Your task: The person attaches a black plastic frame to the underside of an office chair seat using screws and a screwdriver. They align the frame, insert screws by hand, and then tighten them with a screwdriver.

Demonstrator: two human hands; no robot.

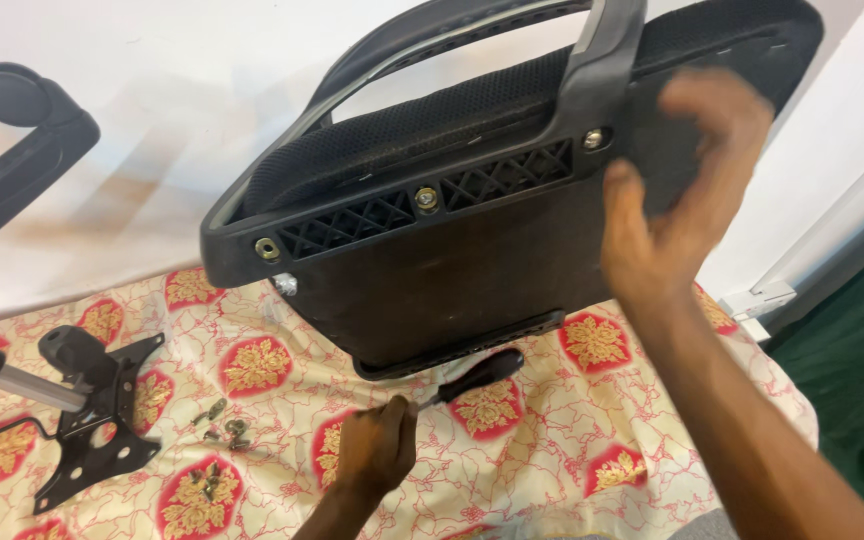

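**Seat propped, screwdriver in hand**

The right hand (687, 190), fingers spread, steadies the upturned office chair seat (452, 260) tilted on edge. Just below it, the left hand (377, 450) is clenched round a black-handled screwdriver (472, 378). If the open-handed hold slackens, the seat could tip onto loose bolts (217, 440) left of the hand.

A bed (552, 440) under a cream sheet with red-and-gold medallions carried the upended black chair seat (452, 260). Near its left edge lay a black mounting plate (92, 420), with loose screws (222, 425) beside it.
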